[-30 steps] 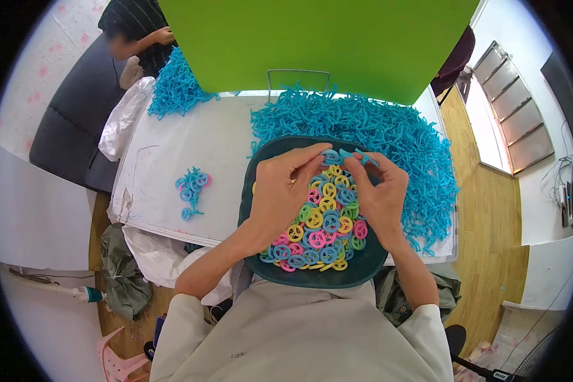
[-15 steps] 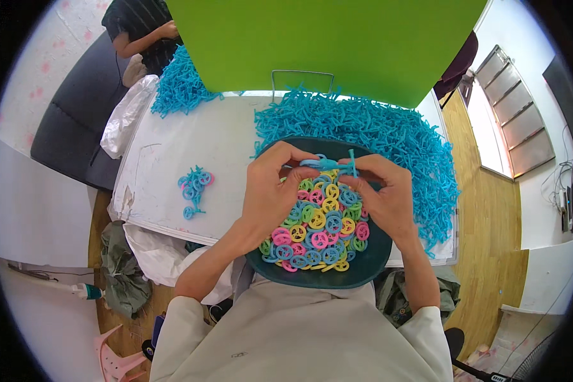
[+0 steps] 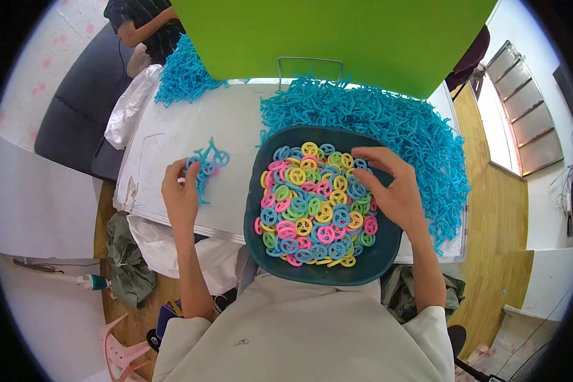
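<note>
Our left hand (image 3: 182, 196), fingertips close together, touches blue wheels (image 3: 206, 167) at left, its hold unclear; our right hand (image 3: 393, 191) curves open, empty, over the green tub (image 3: 253, 219).

Surrounding items
Green panel (image 3: 337, 38): top centre. Dark padded seat (image 3: 76, 124): upper left. Olive bag (image 3: 128, 254): lower left, on wood floor (image 3: 496, 223). Pink stool (image 3: 118, 355): near lower edge.

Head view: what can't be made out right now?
All in the head view:
Tub floor: hidden under coloured wheels.
Left hand: fingers cover the contact with a blue wheel; gripped or only touched, I can't tell.
Co-worker: head cut off by top edge.
Area behind green board: blocked.
</note>
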{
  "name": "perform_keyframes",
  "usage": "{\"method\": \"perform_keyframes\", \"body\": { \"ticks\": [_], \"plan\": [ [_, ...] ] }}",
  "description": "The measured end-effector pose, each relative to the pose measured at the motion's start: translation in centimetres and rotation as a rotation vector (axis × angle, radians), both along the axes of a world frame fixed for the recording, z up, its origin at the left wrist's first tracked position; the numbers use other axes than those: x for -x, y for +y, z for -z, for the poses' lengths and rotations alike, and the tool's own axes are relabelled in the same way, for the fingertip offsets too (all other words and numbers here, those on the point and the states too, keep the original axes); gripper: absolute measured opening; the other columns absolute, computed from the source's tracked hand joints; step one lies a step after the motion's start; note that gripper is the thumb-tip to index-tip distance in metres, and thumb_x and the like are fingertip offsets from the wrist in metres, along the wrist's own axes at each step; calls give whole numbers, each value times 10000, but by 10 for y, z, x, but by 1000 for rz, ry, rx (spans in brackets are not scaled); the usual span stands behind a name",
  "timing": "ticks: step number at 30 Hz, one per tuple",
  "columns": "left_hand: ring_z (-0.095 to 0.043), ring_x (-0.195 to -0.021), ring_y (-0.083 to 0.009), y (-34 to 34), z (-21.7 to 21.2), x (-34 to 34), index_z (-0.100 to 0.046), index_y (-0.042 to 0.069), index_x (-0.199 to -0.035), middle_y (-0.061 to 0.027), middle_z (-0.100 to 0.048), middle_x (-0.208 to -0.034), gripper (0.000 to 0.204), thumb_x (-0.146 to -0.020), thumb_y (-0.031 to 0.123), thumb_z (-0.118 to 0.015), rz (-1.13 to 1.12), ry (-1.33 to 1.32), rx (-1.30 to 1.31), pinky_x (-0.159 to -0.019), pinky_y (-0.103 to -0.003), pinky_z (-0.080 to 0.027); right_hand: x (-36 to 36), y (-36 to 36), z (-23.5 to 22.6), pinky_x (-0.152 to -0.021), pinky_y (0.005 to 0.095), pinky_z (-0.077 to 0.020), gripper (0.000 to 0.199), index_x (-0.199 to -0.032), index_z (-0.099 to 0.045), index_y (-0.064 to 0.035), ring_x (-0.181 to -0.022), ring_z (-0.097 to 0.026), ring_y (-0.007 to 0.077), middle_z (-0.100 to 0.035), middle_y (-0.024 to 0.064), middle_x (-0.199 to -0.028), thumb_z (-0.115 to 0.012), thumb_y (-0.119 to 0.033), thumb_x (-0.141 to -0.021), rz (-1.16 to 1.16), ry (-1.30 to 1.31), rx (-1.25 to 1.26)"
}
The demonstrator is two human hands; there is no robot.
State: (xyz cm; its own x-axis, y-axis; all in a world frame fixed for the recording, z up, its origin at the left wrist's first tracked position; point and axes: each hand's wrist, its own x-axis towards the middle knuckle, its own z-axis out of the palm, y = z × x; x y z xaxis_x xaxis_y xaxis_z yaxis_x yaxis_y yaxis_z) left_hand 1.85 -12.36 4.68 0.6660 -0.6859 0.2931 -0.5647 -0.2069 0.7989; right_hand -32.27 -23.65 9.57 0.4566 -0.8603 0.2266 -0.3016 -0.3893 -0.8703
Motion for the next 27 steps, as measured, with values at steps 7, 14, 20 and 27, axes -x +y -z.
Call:
{"method": "perform_keyframes", "body": {
  "ticks": [7,14,20,27],
  "plan": [
    [-581,-900,-273,-29,-4,20,-646,45,-1060,-126,-600,-979,236,-834,111,-669,18,-477,89,-783,-366,-459,-6,0,14,-823,298,-501,181,-1020,-666,-3,-930,-645,191,-670,98,-1006,-646,-17,-840,-63,18,121],
    [-596,-751,-213,-139,25,32,-666,56,-1021,-106,-644,-911,202,-824,100,-675,638,-236,-115,-688,-318,-482,-5,7,12,-780,289,-496,134,-967,-669,7,-878,-651,198,-678,106,-938,-625,7,-841,-46,7,136],
    [-597,-739,-211,-162,29,28,-655,50,-986,-99,-629,-893,201,-802,118,-695,653,-101,-247,-664,-329,-490,-3,8,13,-778,303,-492,125,-947,-674,2,-869,-649,221,-676,110,-924,-621,16,-834,-38,-1,125],
    [-614,-688,-240,-168,32,42,-677,49,-916,-110,-630,-798,159,-788,139,-708,724,-388,-18,-668,-348,-492,-8,5,12,-755,298,-495,115,-941,-677,-4,-853,-650,210,-677,107,-921,-632,4,-835,-63,-12,153]
  ]
}}
